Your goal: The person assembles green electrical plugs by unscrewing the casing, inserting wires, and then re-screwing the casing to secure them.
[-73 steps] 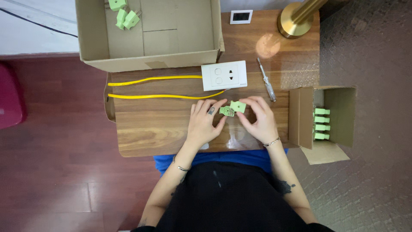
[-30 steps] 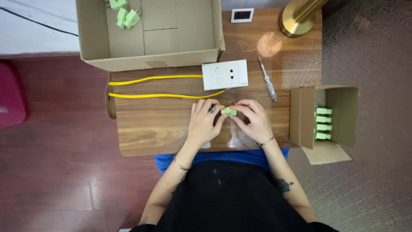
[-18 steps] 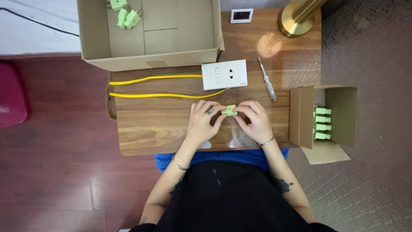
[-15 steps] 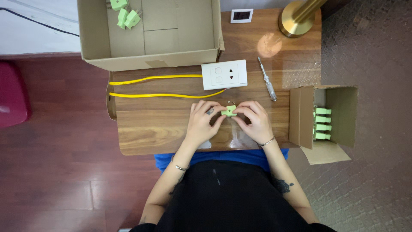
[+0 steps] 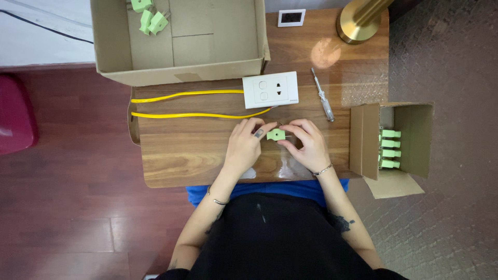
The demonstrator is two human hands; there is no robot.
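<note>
Where my forearms meet over the near edge of the wooden table [image 5: 176, 161], I have my left hand [image 5: 244, 148] and right hand [image 5: 308, 145] drawn together, both pinching one small green plug piece [image 5: 275, 135] between their fingertips, held just above the tabletop at its middle. My left fingers curl onto its left side, my right fingers close on its right; I cannot tell which hand bears more of it. Off to my right, beside the table, a small open cardboard box [image 5: 410, 135] holds a column of the same green pieces [image 5: 389, 149]. Beyond my hands lie a white socket plate [image 5: 270, 89] with two yellow wires [image 5: 187, 103] running left from it, and a screwdriver [image 5: 322, 95] just right of it. Farthest off sit a large open carton [image 5: 207, 41] with a few loose green parts [image 5: 149, 15] in its corner, a brass lamp base [image 5: 358, 23] and a small white-framed square [image 5: 291, 17]
</note>
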